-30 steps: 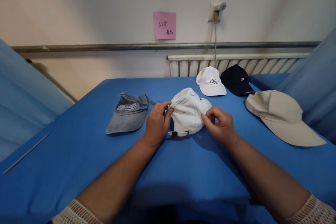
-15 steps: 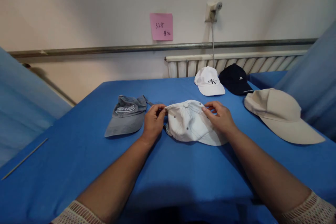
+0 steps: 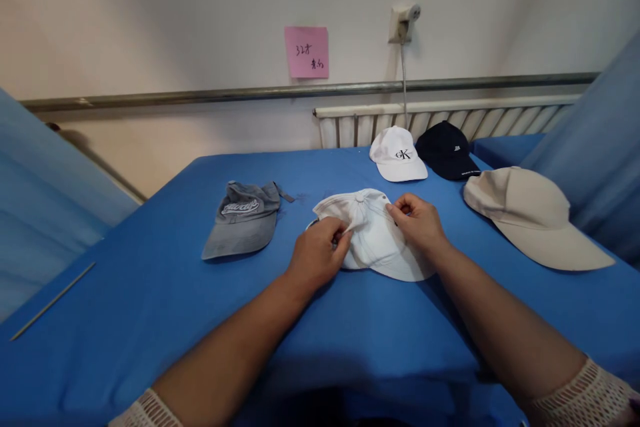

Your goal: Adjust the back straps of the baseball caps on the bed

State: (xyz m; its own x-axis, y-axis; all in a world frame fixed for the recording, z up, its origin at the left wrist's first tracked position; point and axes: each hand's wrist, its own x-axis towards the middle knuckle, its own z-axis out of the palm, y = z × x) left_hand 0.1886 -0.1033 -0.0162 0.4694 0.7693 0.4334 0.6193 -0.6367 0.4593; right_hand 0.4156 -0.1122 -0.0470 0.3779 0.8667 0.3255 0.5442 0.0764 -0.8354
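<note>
A pale, off-white baseball cap [image 3: 370, 233] lies on the blue-covered table [image 3: 165, 300], its brim pointing toward me and to the right. My left hand [image 3: 323, 250] pinches the fabric on the near left side of the crown, pulling it into folds. On the right side of the crown, my right hand [image 3: 417, 220] grips the cloth between thumb and fingers. The cap's left rear edge is partly covered by my left hand. To the left of it sits a grey cap [image 3: 245, 220] with white lettering, touched by neither hand.
At the back right stand a white cap [image 3: 399, 157] and a black cap [image 3: 447, 150]. A large beige cap [image 3: 535, 217] rests at the right. A thin stick [image 3: 53, 301] lies near the left edge. Blue curtains [image 3: 45, 213] flank the table; a radiator [image 3: 450, 113] is behind.
My left hand has moved from the cap's upper left edge down and right to the near side of its crown, bunching the fabric. My right hand has stayed nearly in place.
</note>
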